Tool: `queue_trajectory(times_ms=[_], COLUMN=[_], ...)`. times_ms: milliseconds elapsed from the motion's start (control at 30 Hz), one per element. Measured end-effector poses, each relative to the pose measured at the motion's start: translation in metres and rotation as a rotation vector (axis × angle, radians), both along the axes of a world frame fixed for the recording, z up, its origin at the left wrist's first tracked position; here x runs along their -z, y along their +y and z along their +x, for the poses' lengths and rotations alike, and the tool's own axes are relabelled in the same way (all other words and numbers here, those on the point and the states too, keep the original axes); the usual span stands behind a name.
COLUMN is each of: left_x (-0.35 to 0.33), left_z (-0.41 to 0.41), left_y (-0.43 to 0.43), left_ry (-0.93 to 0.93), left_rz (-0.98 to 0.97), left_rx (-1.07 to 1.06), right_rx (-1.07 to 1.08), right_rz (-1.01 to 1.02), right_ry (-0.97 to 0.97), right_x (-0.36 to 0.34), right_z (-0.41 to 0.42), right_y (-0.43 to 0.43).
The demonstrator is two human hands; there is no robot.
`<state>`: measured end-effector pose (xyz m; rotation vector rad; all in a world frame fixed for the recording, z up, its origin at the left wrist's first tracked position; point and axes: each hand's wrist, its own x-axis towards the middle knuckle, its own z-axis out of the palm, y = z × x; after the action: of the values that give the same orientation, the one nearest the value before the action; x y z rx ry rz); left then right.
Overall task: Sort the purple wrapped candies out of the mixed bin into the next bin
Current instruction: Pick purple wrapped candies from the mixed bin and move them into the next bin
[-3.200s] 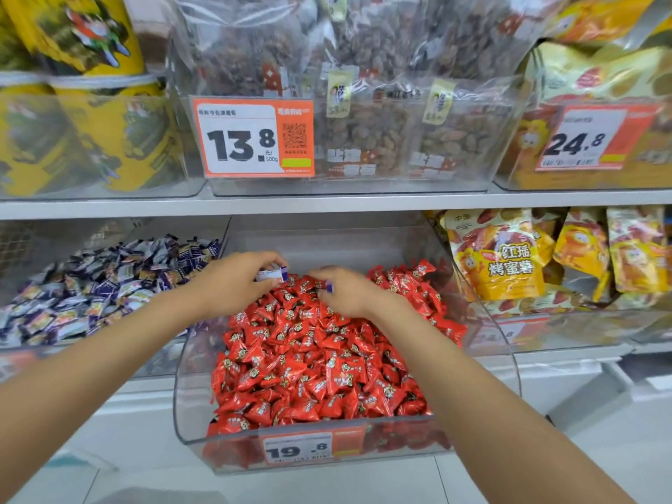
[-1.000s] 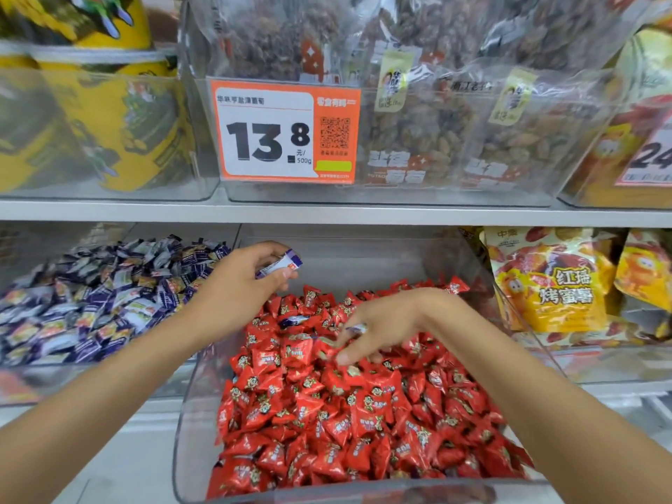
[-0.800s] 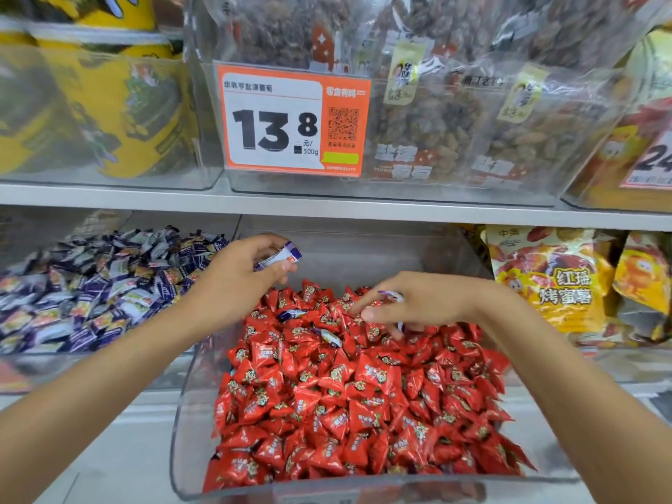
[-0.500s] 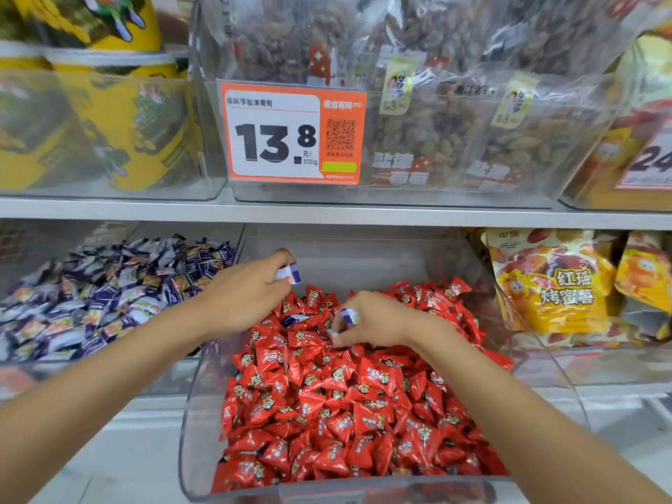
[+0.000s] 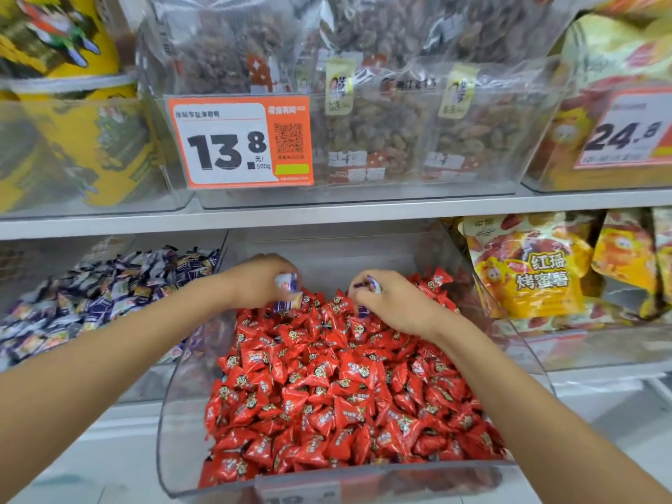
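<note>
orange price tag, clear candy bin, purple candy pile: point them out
orange 13.8 price tag (image 5: 238, 140), head view, middle
clear plastic bin of red candies (image 5: 182, 412), head view, left wall
pile of purple wrapped candies (image 5: 102, 292), head view, middle
</note>
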<state>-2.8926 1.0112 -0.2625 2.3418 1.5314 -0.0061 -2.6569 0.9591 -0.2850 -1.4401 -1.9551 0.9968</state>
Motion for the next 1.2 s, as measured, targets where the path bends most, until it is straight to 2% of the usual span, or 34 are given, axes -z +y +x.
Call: queue_trajectory(times_ms=[67, 133, 200, 300, 400, 533, 600, 667, 733, 933, 1067, 1200], left_x=[-0.013, -0.023, -0.027, -0.021, -0.014, -0.004, -0.002, -0.001, -0.002, -0.008, -0.016, -0.024], left_z=[-0.008, -0.016, -0.022, -0.029, -0.033, -0.040, -0.041, -0.041, -0.039, -0.039, -0.036, -0.034], left_y=[-0.008, -0.018, -0.028, -0.036, -0.040, -0.038, -0.037, -0.038, -0.038, -0.042, -0.045, -0.051], left_ry=[-0.193, -0.311, -0.357, -0.408, -0.476, -0.489, -0.494, -0.513, -0.528, -0.554, -0.591, -0.601], left_rz=[0.048, 0.083, 0.096, 0.103, 0.127, 0.118, 0.123, 0.143, 0.152, 0.168, 0.174, 0.116], left_rx=[-0.026, -0.031, -0.016, -0.023, -0.047, -0.106, -0.105, -0.105, -0.094, -0.059, -0.047, -0.051], right_rx=[0.051, 0.058, 0.031, -0.056, -0.151, -0.454, -0.406, -0.260, -0.147, 0.080, 0.053, 0.056], right_rz=[0.004, -0.044, -0.105, -0.107, 0.011, 0.142, 0.227, 0.231, 0.179, 0.089, -0.080, -0.134], right_ry=[0.035, 0.109, 0.192, 0.149, -0.040, -0.550, -0.715, -0.756, -0.661, -0.081, 0.056, 0.022], right_x=[-0.004, -0.007, -0.008, -0.003, 0.007, 0.021, 0.020, 0.017, 0.011, -0.014, -0.013, -0.016], right_z=[0.002, 0.001, -0.004, -0.019, -0.055, -0.093, -0.078, -0.044, -0.013, 0.016, 0.008, -0.004], right_y=[0.001, 0.001, 0.000, 0.003, 0.009, 0.003, 0.009, 0.021, 0.027, 0.011, -0.002, -0.012])
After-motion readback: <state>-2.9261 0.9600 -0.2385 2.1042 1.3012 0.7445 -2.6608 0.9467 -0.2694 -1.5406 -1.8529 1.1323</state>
